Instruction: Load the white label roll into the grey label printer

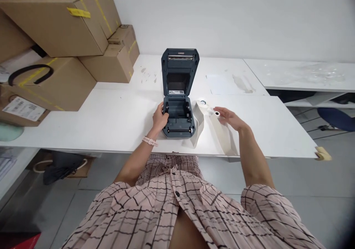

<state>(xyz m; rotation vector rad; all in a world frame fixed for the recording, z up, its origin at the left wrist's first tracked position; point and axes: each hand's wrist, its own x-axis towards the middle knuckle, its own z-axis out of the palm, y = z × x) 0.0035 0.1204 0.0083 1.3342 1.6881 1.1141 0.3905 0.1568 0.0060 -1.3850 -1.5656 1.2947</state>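
A dark grey label printer (179,123) stands on the white table with its lid (179,71) raised, showing the empty bay inside. My left hand (160,118) grips the left edge of its base, the thumb over the rim. To the right of the printer lie two small rolls of white paper; the left roll (201,103) and the right roll (216,113) both trail loose strips toward the front edge. Beside the right roll is my right hand (231,118), its fingers stretched out and apart. Whether its fingertips touch the roll I cannot tell.
Cardboard boxes (63,27) are stacked on the table's left side, with a black curved strap (30,69) on one. A white sheet (217,84) and clear plastic (244,84) lie at the back. A blue stool seat (337,118) stands at the right.
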